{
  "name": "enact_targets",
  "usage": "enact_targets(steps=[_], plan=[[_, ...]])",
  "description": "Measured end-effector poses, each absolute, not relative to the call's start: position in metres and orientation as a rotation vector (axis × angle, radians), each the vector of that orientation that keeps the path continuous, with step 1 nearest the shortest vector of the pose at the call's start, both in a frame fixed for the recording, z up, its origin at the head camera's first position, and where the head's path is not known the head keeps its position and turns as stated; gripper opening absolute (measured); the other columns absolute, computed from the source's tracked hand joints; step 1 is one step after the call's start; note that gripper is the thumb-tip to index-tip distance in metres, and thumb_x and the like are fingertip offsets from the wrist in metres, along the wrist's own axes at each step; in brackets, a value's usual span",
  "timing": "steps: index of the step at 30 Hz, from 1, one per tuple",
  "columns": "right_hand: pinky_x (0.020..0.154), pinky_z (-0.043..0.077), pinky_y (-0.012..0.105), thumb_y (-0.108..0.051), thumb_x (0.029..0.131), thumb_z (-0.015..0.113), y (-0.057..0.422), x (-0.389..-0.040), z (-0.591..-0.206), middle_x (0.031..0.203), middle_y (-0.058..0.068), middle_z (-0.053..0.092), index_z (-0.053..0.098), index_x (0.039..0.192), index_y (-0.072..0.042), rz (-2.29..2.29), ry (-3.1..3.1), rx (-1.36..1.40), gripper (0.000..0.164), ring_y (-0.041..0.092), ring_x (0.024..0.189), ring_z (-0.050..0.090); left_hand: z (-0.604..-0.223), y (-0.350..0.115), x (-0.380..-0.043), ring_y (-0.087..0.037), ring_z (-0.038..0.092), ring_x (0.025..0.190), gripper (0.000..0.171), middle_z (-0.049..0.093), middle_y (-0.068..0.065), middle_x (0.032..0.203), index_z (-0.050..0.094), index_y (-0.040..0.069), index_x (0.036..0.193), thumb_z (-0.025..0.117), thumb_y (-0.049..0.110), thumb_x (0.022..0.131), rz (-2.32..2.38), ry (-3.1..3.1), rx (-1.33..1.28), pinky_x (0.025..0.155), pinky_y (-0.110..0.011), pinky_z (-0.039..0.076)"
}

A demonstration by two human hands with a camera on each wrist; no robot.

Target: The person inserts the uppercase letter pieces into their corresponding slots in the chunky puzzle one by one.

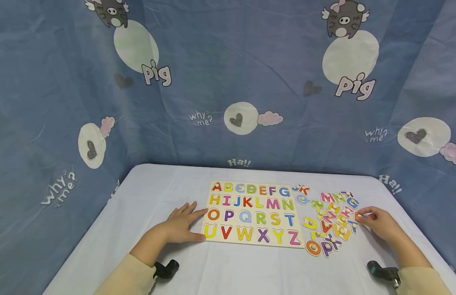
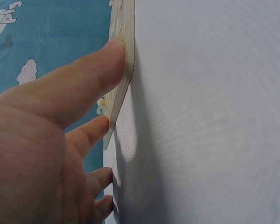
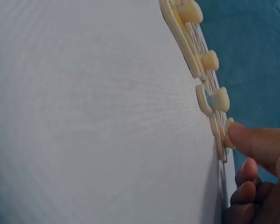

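A wooden alphabet puzzle board [image 1: 237, 225] lies flat on the table, its letters A to Z in rows. Knobbed pieces A [image 1: 216, 187], B, C and D sit in the top row. My left hand [image 1: 178, 226] has its fingers spread at the board's left side; in the left wrist view, the thumb [image 2: 95, 70] and index fingertip touch the wooden edge. At the right of the loose pieces, my right hand [image 1: 382, 223] pinches an orange letter piece [image 1: 357, 217] between thumb and index finger. Its letter is mostly hidden by the fingers.
Several loose knobbed letters lie crowded right of the board, some overlapping, among them an orange O [image 1: 313, 248], a purple P [image 1: 327, 248] and a yellow W [image 1: 341, 231]. A white cloth [image 1: 257, 270] covers the table; a blue printed curtain [image 1: 198, 82] hangs behind.
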State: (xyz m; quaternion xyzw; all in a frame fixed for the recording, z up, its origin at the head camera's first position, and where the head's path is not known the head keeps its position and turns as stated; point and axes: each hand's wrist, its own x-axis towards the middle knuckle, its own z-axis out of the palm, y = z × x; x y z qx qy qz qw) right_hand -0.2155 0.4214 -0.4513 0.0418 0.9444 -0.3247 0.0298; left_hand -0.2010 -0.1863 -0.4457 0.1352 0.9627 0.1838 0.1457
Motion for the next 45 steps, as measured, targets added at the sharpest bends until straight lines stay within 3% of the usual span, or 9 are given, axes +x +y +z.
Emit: enact_targets(steps=[18, 30, 45], plan=[[0.067, 0.034, 0.036, -0.022, 0.097, 0.066, 0.419, -0.224, -0.451, 0.081, 0.007, 0.046, 0.060, 0.106, 0.009, -0.954, 2.866, 0.219, 0.033, 0.023, 0.080, 0.045, -0.447, -0.188, -0.202, -0.043, 0.012, 0.151, 0.091, 0.023, -0.019, 0.163, 0.044, 0.023, 0.153, 0.077, 0.060, 0.076, 0.535, 2.774, 0.413, 0.119, -0.064, 0.010], [0.067, 0.036, 0.035, -0.035, 0.099, 0.063, 0.420, -0.221, -0.431, 0.085, 0.006, 0.052, 0.060, 0.112, 0.007, -0.974, 2.786, 0.245, 0.044, 0.022, 0.082, 0.047, -0.446, -0.187, -0.202, -0.043, 0.012, 0.151, 0.090, 0.023, -0.019, 0.163, 0.044, 0.023, 0.153, 0.077, 0.059, 0.077, 0.526, 2.775, 0.417, 0.119, -0.063, 0.010], [0.067, 0.042, 0.030, -0.032, 0.100, 0.064, 0.355, -0.226, -0.383, 0.090, 0.006, 0.053, 0.056, 0.117, 0.007, -1.051, 2.765, -0.088, 0.044, 0.023, 0.088, 0.050, -0.445, -0.186, -0.200, -0.043, 0.013, 0.151, 0.090, 0.024, -0.020, 0.163, 0.046, 0.021, 0.152, 0.078, 0.057, 0.075, 0.557, 2.783, 0.413, 0.119, -0.063, 0.009]])
